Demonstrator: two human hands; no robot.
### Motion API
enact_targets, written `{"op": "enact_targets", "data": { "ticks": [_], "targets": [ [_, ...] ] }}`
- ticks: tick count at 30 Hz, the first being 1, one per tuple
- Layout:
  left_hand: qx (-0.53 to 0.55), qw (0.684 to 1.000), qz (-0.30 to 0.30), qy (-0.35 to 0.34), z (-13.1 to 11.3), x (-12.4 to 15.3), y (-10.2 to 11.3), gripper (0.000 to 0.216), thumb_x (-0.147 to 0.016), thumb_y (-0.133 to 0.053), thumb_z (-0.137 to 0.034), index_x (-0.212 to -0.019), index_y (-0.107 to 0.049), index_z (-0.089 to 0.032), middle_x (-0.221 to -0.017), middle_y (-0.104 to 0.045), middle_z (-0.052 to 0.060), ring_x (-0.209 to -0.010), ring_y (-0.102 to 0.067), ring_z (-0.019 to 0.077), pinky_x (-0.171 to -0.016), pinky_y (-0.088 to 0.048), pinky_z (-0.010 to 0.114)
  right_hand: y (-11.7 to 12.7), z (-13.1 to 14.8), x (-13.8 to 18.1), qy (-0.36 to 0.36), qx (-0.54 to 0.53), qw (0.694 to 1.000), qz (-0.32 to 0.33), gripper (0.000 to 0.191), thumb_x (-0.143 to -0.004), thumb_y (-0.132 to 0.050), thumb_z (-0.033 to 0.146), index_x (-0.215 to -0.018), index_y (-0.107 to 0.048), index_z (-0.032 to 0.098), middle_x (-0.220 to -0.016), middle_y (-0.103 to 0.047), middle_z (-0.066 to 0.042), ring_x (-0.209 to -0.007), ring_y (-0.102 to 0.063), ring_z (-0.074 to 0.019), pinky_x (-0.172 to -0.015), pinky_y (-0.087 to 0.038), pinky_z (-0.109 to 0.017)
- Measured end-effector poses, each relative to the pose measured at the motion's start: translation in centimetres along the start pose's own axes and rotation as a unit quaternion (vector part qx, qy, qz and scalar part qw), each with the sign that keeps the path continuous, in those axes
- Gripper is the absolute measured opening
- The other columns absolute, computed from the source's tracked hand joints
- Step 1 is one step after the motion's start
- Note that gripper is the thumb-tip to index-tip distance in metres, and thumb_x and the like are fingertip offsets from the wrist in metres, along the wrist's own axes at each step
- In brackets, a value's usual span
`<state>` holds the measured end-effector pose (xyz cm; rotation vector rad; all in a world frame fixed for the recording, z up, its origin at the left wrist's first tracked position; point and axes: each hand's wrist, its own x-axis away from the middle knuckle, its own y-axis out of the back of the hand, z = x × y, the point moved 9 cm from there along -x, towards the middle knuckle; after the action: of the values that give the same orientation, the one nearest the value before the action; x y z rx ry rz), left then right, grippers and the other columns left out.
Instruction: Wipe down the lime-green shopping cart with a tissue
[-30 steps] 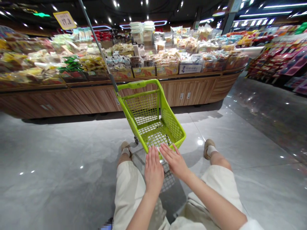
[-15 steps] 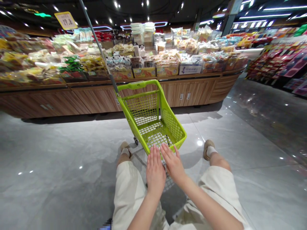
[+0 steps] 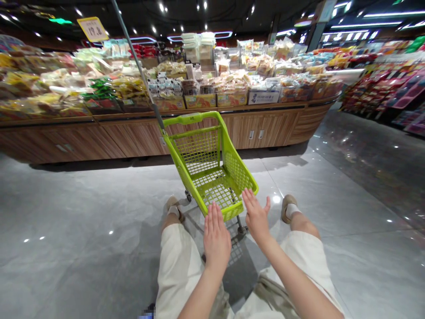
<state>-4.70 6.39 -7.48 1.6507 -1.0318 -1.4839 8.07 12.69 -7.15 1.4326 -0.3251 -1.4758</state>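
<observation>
A lime-green plastic shopping basket on wheels (image 3: 212, 168) stands on the floor in front of me, its long grey pull handle (image 3: 137, 66) slanting up to the top left. My left hand (image 3: 216, 237) is flat and open, fingers together, just before the basket's near rim. My right hand (image 3: 256, 216) is open with fingers spread, beside the basket's near right corner. Neither hand holds anything. My legs in light trousers stretch out to either side of the basket.
A long wooden display counter (image 3: 139, 133) piled with packaged snacks runs across the back. A yellow price sign (image 3: 92, 29) hangs at the upper left. More shelves of goods (image 3: 388, 84) line the right side. Glossy grey floor tiles (image 3: 83, 221) surround me.
My right hand has moved off to the right, away from the left hand, and spread its fingers. The left hand stays near the basket's rim. The basket has not moved.
</observation>
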Motion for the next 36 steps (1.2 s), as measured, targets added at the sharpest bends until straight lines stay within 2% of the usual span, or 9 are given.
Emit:
{"op": "enact_targets", "data": {
  "ticks": [3, 6, 9, 12, 15, 23, 27, 32, 36],
  "targets": [
    [0.000, 1.000, -0.004, 0.001, -0.4, -0.1, 0.0, 0.085, -0.083, -0.048, -0.008, -0.153, 0.001, -0.006, -0.159, -0.022, 0.019, -0.148, -0.018, 0.0289, -0.118, -0.028, 0.046, -1.1, 5.8, 1.1, 0.093, -0.044, 0.994, 0.042, 0.080, -0.075, -0.034, 0.000, -0.152, -0.026, 0.020, -0.150, -0.044, -0.011, -0.142, -0.036, -0.0185, -0.118, 0.002, -0.052],
    [-0.003, 1.000, -0.006, -0.005, -0.2, -0.1, 0.1, 0.084, -0.083, -0.046, -0.007, -0.154, 0.000, -0.007, -0.159, -0.024, 0.019, -0.148, -0.020, 0.0280, -0.118, -0.028, 0.046, -1.1, 7.0, 1.5, 0.154, -0.061, 0.983, 0.074, 0.080, -0.075, -0.035, 0.000, -0.152, -0.025, 0.019, -0.151, -0.042, -0.011, -0.143, -0.032, -0.0173, -0.119, 0.005, -0.050],
    [-0.003, 1.000, 0.002, -0.007, 0.3, 0.0, 0.0, 0.080, -0.085, -0.044, -0.008, -0.153, -0.003, -0.005, -0.159, -0.022, 0.019, -0.148, -0.019, 0.0270, -0.119, -0.027, 0.044, -0.4, 2.7, 0.7, 0.150, -0.037, 0.985, 0.074, 0.087, -0.071, -0.033, -0.004, -0.153, -0.022, 0.022, -0.151, -0.042, -0.010, -0.142, -0.035, -0.0167, -0.118, 0.005, -0.053],
    [0.006, 1.000, 0.002, -0.010, 0.3, 0.0, 0.0, 0.078, -0.085, -0.044, -0.009, -0.154, -0.006, -0.005, -0.160, -0.022, 0.017, -0.149, -0.018, 0.0269, -0.119, -0.026, 0.044, 0.6, -3.2, -0.6, 0.070, 0.008, 0.997, 0.038, 0.090, -0.068, -0.034, -0.006, -0.153, -0.024, 0.025, -0.151, -0.043, -0.009, -0.140, -0.039, -0.0181, -0.117, 0.002, -0.056],
    [0.014, 1.000, -0.005, -0.006, -0.1, -0.1, 0.1, 0.079, -0.085, -0.044, -0.010, -0.154, -0.006, -0.005, -0.160, -0.022, 0.017, -0.149, -0.017, 0.0270, -0.119, -0.026, 0.044, 0.7, -4.8, -1.0, 0.009, 0.025, 1.000, 0.009, 0.089, -0.070, -0.034, -0.005, -0.153, -0.023, 0.025, -0.150, -0.045, -0.009, -0.139, -0.041, -0.0206, -0.117, -0.005, -0.059],
    [0.006, 1.000, -0.004, -0.002, -0.3, -0.1, -0.3, 0.084, -0.081, -0.048, -0.007, -0.154, -0.006, -0.006, -0.159, -0.025, 0.018, -0.149, -0.017, 0.0279, -0.119, -0.026, 0.046, -1.8, 7.0, 1.2, 0.185, -0.085, 0.977, 0.063, 0.085, -0.070, -0.036, -0.001, -0.153, -0.023, 0.011, -0.154, -0.037, -0.014, -0.147, -0.023, -0.0212, -0.115, -0.035, -0.048],
    [-0.001, 1.000, 0.008, -0.006, 0.5, 0.1, -0.2, 0.078, -0.085, -0.045, -0.009, -0.153, -0.008, -0.004, -0.159, -0.024, 0.018, -0.149, -0.016, 0.0267, -0.120, -0.025, 0.044, -0.9, 3.7, 0.7, 0.216, -0.100, 0.969, 0.071, 0.094, -0.064, -0.033, -0.005, -0.155, -0.017, 0.016, -0.155, -0.035, -0.012, -0.147, -0.023, -0.0196, -0.114, -0.037, -0.047],
    [0.010, 1.000, 0.003, -0.005, 0.2, 0.0, -0.1, 0.077, -0.085, -0.045, -0.010, -0.153, -0.010, -0.005, -0.159, -0.024, 0.018, -0.149, -0.017, 0.0268, -0.119, -0.026, 0.044, 0.3, -4.5, -1.1, 0.095, -0.067, 0.993, 0.020, 0.095, -0.067, -0.032, -0.007, -0.155, -0.016, 0.023, -0.154, -0.036, -0.012, -0.146, -0.026, -0.0198, -0.115, -0.035, -0.052],
    [0.020, 1.000, -0.008, 0.008, -0.6, -0.2, 0.0, 0.081, -0.084, -0.046, -0.009, -0.153, -0.005, -0.005, -0.159, -0.023, 0.019, -0.149, -0.016, 0.0281, -0.119, -0.027, 0.046, -0.3, -1.5, -0.3, 0.081, -0.076, 0.994, 0.014, 0.091, -0.069, -0.032, -0.006, -0.155, -0.016, 0.020, -0.155, -0.036, -0.013, -0.146, -0.025, -0.0204, -0.115, -0.035, -0.052]
  ]
}}
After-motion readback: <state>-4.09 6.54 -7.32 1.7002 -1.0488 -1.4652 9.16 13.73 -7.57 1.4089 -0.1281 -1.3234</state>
